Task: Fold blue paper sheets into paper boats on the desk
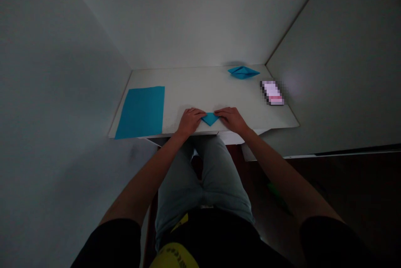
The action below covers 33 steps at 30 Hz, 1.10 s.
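Note:
A small piece of folded blue paper (210,119) lies on the white table (194,86) near its front edge, its point facing me. My left hand (190,120) has its fingertips on the paper's left corner. On the opposite corner are the fingertips of my right hand (232,119). Both hands have their fingers pressed together, and part of the paper is covered by them. At the back right of the table rests a finished-looking blue paper boat (243,72). A blue sheet of paper (142,110) lies flat at the left.
A phone (272,92), blurred over with its screen lit, lies by the table's right edge. Walls close in the table at the back, left and right. The blue sheet slightly overhangs the front edge. A drawer (232,137) shows under the tabletop.

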Motion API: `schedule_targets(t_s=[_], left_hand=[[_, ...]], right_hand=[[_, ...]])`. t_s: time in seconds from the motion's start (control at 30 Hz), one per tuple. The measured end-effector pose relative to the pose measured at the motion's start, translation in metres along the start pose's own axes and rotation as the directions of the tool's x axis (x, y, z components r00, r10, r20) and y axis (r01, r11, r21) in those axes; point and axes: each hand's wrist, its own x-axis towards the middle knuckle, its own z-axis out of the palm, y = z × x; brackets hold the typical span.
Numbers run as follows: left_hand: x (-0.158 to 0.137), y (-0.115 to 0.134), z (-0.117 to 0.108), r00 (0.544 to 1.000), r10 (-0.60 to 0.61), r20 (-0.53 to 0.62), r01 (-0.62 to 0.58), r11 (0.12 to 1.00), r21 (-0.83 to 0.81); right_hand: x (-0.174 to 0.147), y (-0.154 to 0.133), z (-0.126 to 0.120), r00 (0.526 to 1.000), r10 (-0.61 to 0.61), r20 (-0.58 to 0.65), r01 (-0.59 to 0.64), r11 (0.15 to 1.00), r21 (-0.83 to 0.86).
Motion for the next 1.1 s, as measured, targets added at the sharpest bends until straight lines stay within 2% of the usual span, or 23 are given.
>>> schedule_targets(t_s=[0.27,0.43,0.57,0.67,0.73,0.8,0.9,0.97,1.0,1.1], left_hand=[[-0.034,0.017,0.010,0.998,0.055,-0.036,-0.053,0.997,0.060],[-0.039,0.020,0.018,0.998,0.037,-0.044,-0.033,0.996,0.085],[-0.043,0.024,0.024,0.997,0.050,-0.059,-0.046,0.996,0.076],[-0.036,0.020,0.024,0.993,0.034,-0.110,-0.043,0.995,-0.085],[-0.023,0.014,0.021,0.980,-0.064,-0.186,0.010,0.960,-0.281],[-0.007,0.006,0.018,0.948,-0.216,-0.236,0.074,0.867,-0.493],[0.014,-0.005,0.019,0.876,-0.419,-0.238,0.123,0.672,-0.730],[0.020,-0.010,0.023,0.838,-0.486,-0.247,0.102,0.585,-0.805],[0.021,-0.011,0.025,0.829,-0.496,-0.257,0.087,0.570,-0.817],[0.020,-0.012,0.030,0.826,-0.489,-0.281,0.085,0.600,-0.795]], right_hand=[[-0.037,-0.036,0.005,1.000,0.002,-0.002,-0.002,0.992,-0.126],[-0.053,-0.019,-0.005,0.999,0.047,-0.025,-0.050,0.990,-0.129],[-0.053,0.003,-0.012,0.984,0.120,-0.131,-0.112,0.992,0.065],[-0.045,0.010,-0.011,0.954,0.210,-0.215,-0.155,0.957,0.246],[-0.036,0.011,-0.007,0.937,0.254,-0.240,-0.162,0.925,0.345],[-0.024,0.008,-0.001,0.931,0.278,-0.235,-0.164,0.896,0.413],[-0.002,0.000,0.010,0.942,0.285,-0.174,-0.172,0.861,0.479],[0.012,-0.006,0.018,0.950,0.284,-0.128,-0.180,0.835,0.520],[0.019,-0.009,0.021,0.952,0.286,-0.112,-0.183,0.821,0.540],[0.033,-0.016,0.030,0.949,0.301,-0.094,-0.193,0.789,0.583]])
